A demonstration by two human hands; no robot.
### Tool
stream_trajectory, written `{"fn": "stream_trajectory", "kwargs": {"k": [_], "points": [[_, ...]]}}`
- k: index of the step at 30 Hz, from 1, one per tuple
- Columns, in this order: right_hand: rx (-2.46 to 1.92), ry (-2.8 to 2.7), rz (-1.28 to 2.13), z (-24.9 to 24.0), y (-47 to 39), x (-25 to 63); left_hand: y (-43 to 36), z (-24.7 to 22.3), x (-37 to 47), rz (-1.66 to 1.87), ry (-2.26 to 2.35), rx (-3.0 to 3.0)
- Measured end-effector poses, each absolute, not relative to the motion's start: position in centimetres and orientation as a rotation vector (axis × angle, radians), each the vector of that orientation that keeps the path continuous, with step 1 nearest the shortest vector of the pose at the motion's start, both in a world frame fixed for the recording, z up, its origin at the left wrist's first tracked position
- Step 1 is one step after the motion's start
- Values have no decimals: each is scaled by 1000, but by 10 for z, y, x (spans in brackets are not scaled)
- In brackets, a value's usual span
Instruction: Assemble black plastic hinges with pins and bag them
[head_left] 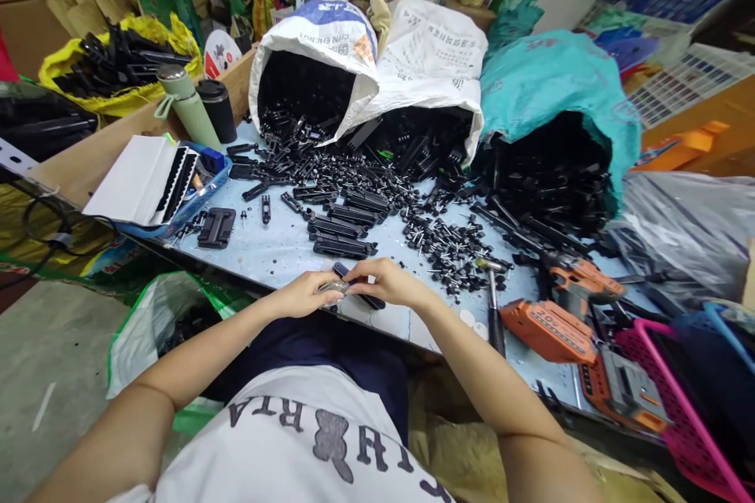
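My left hand is closed in a pinch around a small shiny piece, grey or clear, whose kind I cannot make out. My right hand is closed too, its fingertips meeting the same piece from the right. Under the fingers, a long black plastic part lies at the table's front edge, partly covered by the hands. Just beyond the hands is a row of similar long black plastic parts. Right of them spreads a pile of small black-headed pins.
Open white sacks and a teal sack spill black parts at the back. A hammer, an orange cordless drill and a pink basket stand right. A blue tray, green flask and black cup are left.
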State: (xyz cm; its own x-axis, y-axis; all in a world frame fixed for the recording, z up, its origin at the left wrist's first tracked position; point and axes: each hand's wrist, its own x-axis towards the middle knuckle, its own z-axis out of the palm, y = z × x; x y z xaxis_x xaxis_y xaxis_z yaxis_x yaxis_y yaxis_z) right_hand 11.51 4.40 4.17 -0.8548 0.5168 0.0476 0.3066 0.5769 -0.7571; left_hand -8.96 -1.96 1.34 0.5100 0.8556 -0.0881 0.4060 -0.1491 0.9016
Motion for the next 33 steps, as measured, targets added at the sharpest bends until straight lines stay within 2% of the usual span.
{"fn": "stream_trajectory", "kwargs": {"k": [4, 8, 12, 18, 23, 29, 33], "points": [[-931, -2533, 1100, 38, 43, 114, -20, 10, -88, 603, 1086, 1752], [-879, -2461, 1250, 40, 40, 117, -20, 8, -87, 638, 1105, 1753], [-1018, -2482, 1173, 40, 38, 118, -19, 10, -88, 636, 1141, 1773], [-894, -2385, 1301, 39, 39, 119, -18, 13, -91, 591, 1080, 1751], [-677, -2377, 1402, 45, 38, 125, -17, 11, -91, 516, 813, 1437], [-875, -2495, 1235, 36, 36, 124, -19, 15, -90, 482, 1061, 1710], [-913, -2510, 1262, 32, 34, 125, -20, 14, -90, 491, 1070, 1741]]}}
